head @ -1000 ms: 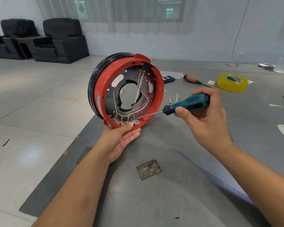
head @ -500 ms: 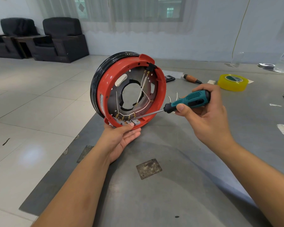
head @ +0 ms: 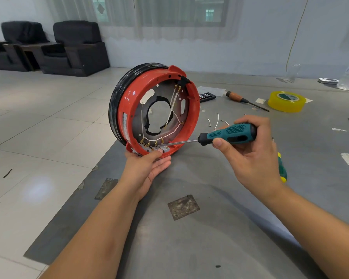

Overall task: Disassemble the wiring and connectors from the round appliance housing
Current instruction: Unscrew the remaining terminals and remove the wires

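Note:
A round red housing [head: 129, 101] with a black outer band stands on edge at the left rim of the grey table [head: 210, 228], its open side toward me. White wires [head: 172, 109] run inside to brass connectors on a grey terminal block [head: 152, 147] at the bottom. My left hand [head: 147, 170] cups the housing's lower rim from below, thumb on the block. My right hand [head: 248, 156] grips a teal-and-black screwdriver [head: 230, 133], whose metal tip reaches the terminal block.
Loose removed wires [head: 217, 120] lie on the table behind the screwdriver. Farther back are a wooden-handled screwdriver [head: 240, 98], a yellow tape roll [head: 286, 101] and a black bit case [head: 207, 96]. A green-yellow tool handle [head: 282, 170] peeks out beyond my right wrist. Tiled floor lies to the left.
The housing has turned slightly, its open side facing more to the right. The screwdriver stays at the terminal block, and both hands keep their hold.

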